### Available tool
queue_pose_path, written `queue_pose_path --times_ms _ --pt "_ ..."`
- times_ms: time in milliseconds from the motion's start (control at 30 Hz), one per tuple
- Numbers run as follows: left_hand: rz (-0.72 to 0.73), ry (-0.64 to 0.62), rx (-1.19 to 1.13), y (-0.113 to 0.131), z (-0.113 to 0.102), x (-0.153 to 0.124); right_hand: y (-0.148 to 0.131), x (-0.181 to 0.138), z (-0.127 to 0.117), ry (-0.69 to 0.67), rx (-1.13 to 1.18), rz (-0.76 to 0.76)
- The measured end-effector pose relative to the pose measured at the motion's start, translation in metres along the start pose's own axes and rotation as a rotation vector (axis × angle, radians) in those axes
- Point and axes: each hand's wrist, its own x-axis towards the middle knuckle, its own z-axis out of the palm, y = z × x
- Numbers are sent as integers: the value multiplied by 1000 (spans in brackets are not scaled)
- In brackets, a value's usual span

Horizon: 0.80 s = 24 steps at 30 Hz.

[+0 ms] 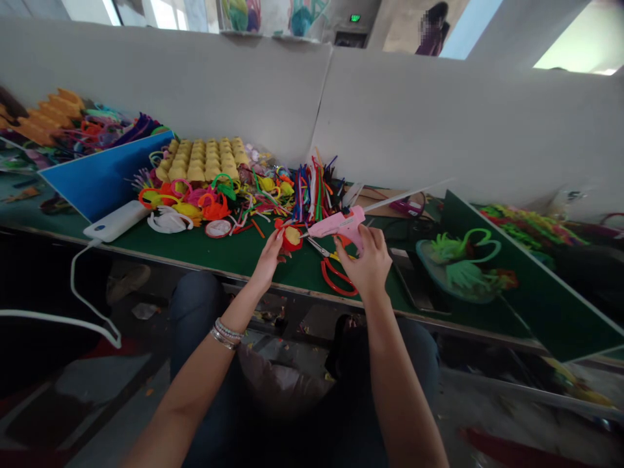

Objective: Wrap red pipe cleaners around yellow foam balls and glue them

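Observation:
A pink glue gun (336, 224) is in my right hand (369, 260), with a long clear glue stick (404, 195) poking out of its back. Its nozzle points left and meets, or nearly meets, a small red piece with a pale yellow face (293, 236). My left hand (271, 257) pinches that red piece between its fingers. Beneath the glue gun, scissors with red handles (338, 279) lie on the green table (219, 250). A dark phone (419, 281) rests just right of my right hand.
Yellow egg trays (205, 159), fuzzy coloured shapes (214, 205) and a bundle of pipe cleaners (316, 188) stand along the grey partition (414, 123). A white power bank (116, 221) with a cable sits left. Blue (107, 172) and dark green boards (531, 279) flank the space; a dish (433, 270) holds green pieces.

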Motion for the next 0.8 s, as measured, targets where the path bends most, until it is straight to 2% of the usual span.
queue_pose_path --times_ms 233,500,800 --pt "15 0 12 -1 -1 0 3 0 1 -46 19 62" --pt "8 -20 -35 -2 -2 0 1 -1 1 -27 44 -42" --pt "-120 -21 -187 11 5 -6 4 -1 2 11 27 -73"
